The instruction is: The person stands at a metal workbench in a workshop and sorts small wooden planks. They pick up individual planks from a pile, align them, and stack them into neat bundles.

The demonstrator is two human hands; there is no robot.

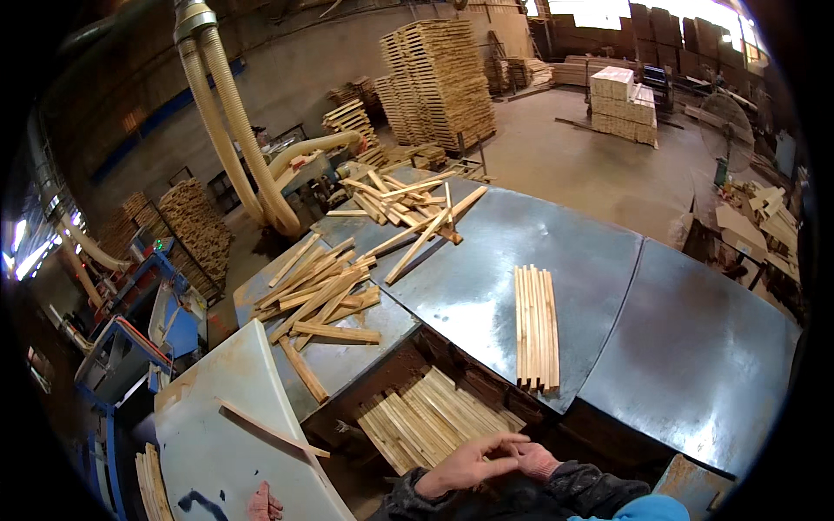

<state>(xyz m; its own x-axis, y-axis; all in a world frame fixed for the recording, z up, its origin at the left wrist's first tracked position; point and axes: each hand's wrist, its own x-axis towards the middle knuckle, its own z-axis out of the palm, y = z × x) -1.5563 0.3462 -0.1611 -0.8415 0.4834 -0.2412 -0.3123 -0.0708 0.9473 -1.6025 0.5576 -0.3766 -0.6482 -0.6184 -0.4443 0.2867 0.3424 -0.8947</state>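
At the lower middle, my bare left hand (pixel 466 466) reaches across to my right hand (pixel 538 461). The right one looks covered by a pink work glove, and the left thumb and fingertips close on its finger end. How the right fingers are bent is hidden behind the left hand. Just beyond both hands, a layer of long wooden strips (pixel 434 415) lies in the recess between the tables. Another pink glove (pixel 263 502) rests on the white tabletop (pixel 221 430) at the lower left.
A neat row of wooden strips (pixel 536 330) lies on the metal table (pixel 599 260). Loose strips (pixel 321 291) are heaped at its left, with another jumbled pile (pixel 404 204) farther back. A single strip (pixel 269 428) crosses the white tabletop. Tall lumber stacks (pixel 439 82) and ducts (pixel 230 122) stand behind.
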